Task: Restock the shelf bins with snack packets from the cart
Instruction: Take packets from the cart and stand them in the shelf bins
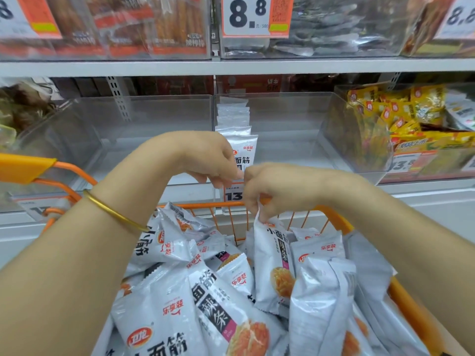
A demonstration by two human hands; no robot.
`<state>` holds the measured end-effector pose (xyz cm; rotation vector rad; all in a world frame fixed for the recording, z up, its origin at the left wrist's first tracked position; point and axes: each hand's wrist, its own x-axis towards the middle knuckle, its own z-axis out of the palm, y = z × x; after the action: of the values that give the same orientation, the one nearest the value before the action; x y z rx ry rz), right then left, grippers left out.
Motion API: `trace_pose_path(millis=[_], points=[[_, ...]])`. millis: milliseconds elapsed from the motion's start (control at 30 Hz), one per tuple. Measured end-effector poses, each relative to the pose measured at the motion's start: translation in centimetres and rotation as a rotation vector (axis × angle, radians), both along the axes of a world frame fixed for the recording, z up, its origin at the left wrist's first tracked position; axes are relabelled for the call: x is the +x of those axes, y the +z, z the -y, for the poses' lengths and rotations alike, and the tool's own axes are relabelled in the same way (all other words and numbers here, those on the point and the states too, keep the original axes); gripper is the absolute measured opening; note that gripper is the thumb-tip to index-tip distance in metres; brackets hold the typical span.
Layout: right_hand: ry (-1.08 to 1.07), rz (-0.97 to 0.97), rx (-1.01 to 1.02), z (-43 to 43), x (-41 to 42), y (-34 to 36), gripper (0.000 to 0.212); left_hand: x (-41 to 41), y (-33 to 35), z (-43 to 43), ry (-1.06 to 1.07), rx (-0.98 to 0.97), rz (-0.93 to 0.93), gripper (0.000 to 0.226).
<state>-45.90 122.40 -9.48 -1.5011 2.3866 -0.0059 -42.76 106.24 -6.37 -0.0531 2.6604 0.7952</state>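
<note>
An orange wire cart in front of me is heaped with several white snack packets. My right hand pinches the top edge of one white packet, which hangs upright just above the heap. My left hand, with a gold bangle on its wrist, is raised in front of a clear shelf bin and grips a stack of the same white packets standing upright at the bin's left side. The two hands nearly touch.
A second clear bin to the left holds nothing I can see. A bin of yellow packets stands at the right. The upper shelf carries bins with price cards. The orange cart handle is at the left.
</note>
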Motion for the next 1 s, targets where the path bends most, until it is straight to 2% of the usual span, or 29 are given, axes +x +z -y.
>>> trace_pose_path(millis=[133, 200, 267, 300, 367, 433, 500, 567, 667, 733, 767, 833, 1000], points=[[-0.194, 0.223, -0.245, -1.2, -1.1, 2.0, 0.021, 0.8, 0.4, 0.3, -0.104, 0.269, 0.277, 0.032], [-0.278, 0.327, -0.404, -1.6, -1.6, 2.4, 0.021, 0.8, 0.2, 0.2, -0.125, 0.332, 0.308, 0.041], [-0.344, 0.412, -0.560, -1.6, -2.1, 2.3, 0.021, 0.5, -0.3, 0.0, -0.083, 0.321, 0.246, 0.049], [-0.379, 0.449, -0.647, -1.5, -2.3, 2.2, 0.020, 0.2, -0.5, -0.1, -0.061, 0.301, 0.196, 0.045], [-0.482, 0.485, -0.837, -1.1, -2.9, 1.8, 0.016, -0.1, -0.6, -0.1, -0.019, 0.313, 0.095, 0.028], [-0.612, 0.487, -0.974, -1.1, -3.6, 1.6, 0.016, -0.4, -0.5, 0.1, 0.052, 0.416, -0.012, 0.016], [-0.683, 0.524, -0.932, -1.3, -3.9, 1.4, 0.023, -0.5, -0.4, 0.3, 0.157, 0.505, -0.176, 0.011], [-0.658, 0.510, -0.832, -1.4, -3.8, 1.0, 0.019, -0.7, -0.4, 0.3, 0.248, 0.567, -0.352, 0.012], [-0.650, 0.455, -0.955, -0.9, -3.9, 0.6, 0.019, -1.0, -0.7, 0.3, 0.274, 0.597, -0.495, 0.019], [-0.683, 0.403, -1.021, -0.5, -4.4, 0.4, 0.020, -1.2, -1.1, 0.5, 0.315, 0.541, -0.559, 0.025], [-0.702, 0.371, -0.992, -0.2, -4.7, 0.2, 0.021, -1.4, -1.4, 0.7, 0.342, 0.492, -0.583, 0.030], [-0.718, 0.326, -0.847, 0.4, -5.2, -0.7, 0.025, -1.5, -2.0, 1.0, 0.370, 0.395, -0.590, 0.038], [-0.700, 0.237, -0.458, 1.8, -5.8, -2.9, 0.020, -1.4, -3.1, 1.0, 0.344, 0.139, -0.509, 0.040]])
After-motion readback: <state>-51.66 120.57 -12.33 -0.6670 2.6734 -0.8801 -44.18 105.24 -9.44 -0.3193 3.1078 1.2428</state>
